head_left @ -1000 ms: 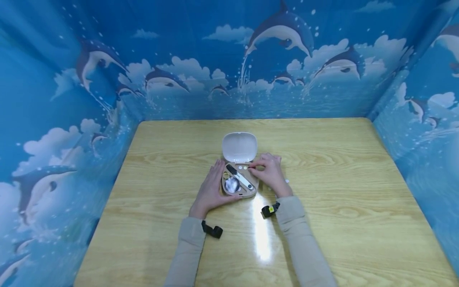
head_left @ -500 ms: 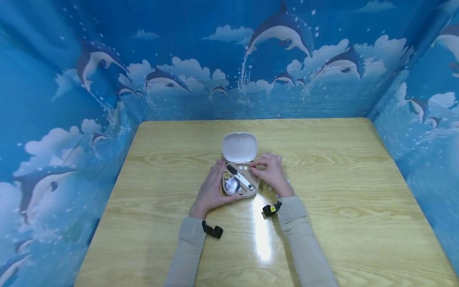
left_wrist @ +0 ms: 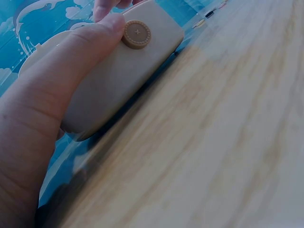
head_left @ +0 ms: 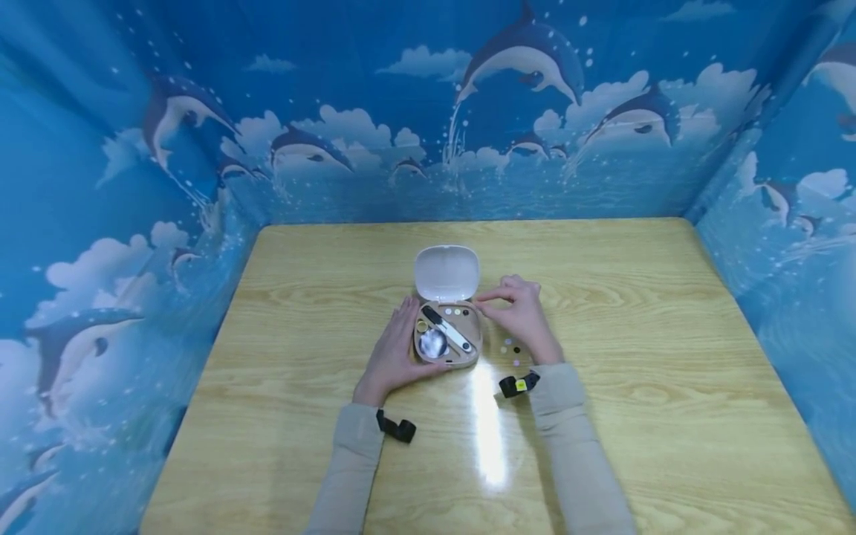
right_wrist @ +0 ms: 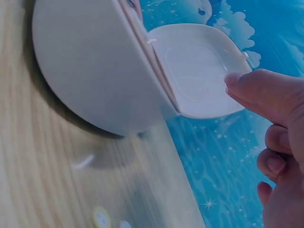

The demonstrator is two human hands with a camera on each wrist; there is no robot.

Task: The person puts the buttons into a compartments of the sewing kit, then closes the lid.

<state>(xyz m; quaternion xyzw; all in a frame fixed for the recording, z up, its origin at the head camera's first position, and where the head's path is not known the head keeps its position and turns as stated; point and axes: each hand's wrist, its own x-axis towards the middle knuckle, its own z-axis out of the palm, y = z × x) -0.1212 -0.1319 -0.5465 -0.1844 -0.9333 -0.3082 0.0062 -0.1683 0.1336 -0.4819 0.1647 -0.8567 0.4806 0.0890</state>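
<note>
My left hand (head_left: 390, 358) holds a beige case (head_left: 474, 336) from its left side, the thumb along the front wall. The case's white lid (head_left: 446, 273) stands raised. Inside lie a black-and-white tool (head_left: 446, 329), a shiny round piece (head_left: 433, 344), a gold ring-like piece (head_left: 422, 325) and a row of small buttons (head_left: 458, 312), the rightmost black. Just off the back right corner is my right hand (head_left: 524, 316), its thumb and index tips together and other fingers curled, with nothing visible between them. In the left wrist view, the left thumb (left_wrist: 71, 59) presses beside a round latch (left_wrist: 137, 34).
Several loose buttons (head_left: 517, 350) lie on the wooden table (head_left: 635, 357), right of the case and below the right hand. A blue dolphin-print curtain (head_left: 374, 178) surrounds the table's back and sides.
The right hand has moved right, away from the case's inside, uncovering a black button in the row and the loose buttons on the table. The left hand has stayed on the case.
</note>
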